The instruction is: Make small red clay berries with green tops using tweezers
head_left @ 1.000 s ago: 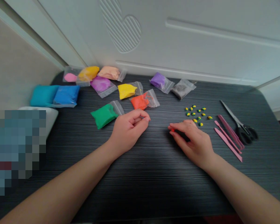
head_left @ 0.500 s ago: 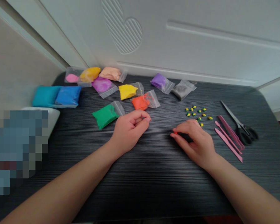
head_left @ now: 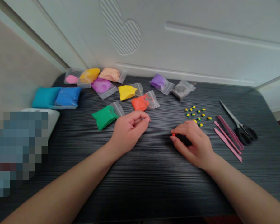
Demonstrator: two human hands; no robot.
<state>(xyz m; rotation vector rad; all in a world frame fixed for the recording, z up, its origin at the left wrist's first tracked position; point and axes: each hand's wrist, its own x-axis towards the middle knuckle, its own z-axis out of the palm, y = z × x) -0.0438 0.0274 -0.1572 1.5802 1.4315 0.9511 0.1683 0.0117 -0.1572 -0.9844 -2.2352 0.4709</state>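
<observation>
Between the thumb and fingertips of my right hand (head_left: 193, 144) is a small piece of orange clay (head_left: 173, 134), just above or on the dark table. My left hand (head_left: 130, 130) is closed, thumb against the curled index finger; anything inside it is hidden. Just beyond that hand lie an open-ended bag of orange clay (head_left: 140, 102) and a bag of green clay (head_left: 105, 117). Past my right fingers, several small yellow-and-green clay bits (head_left: 199, 119) are scattered on the table.
Pink modelling tools (head_left: 228, 144) and black-handled scissors (head_left: 244, 130) lie at the right. Bags of yellow clay (head_left: 127, 92), purple clay (head_left: 158, 81) and grey clay (head_left: 180, 90) lie toward the white panel (head_left: 200, 56). Blue packs (head_left: 67, 96) sit at the left.
My right hand has shifted very slightly left and down with the orange piece in its fingertips. My left hand stays in the same pose.
</observation>
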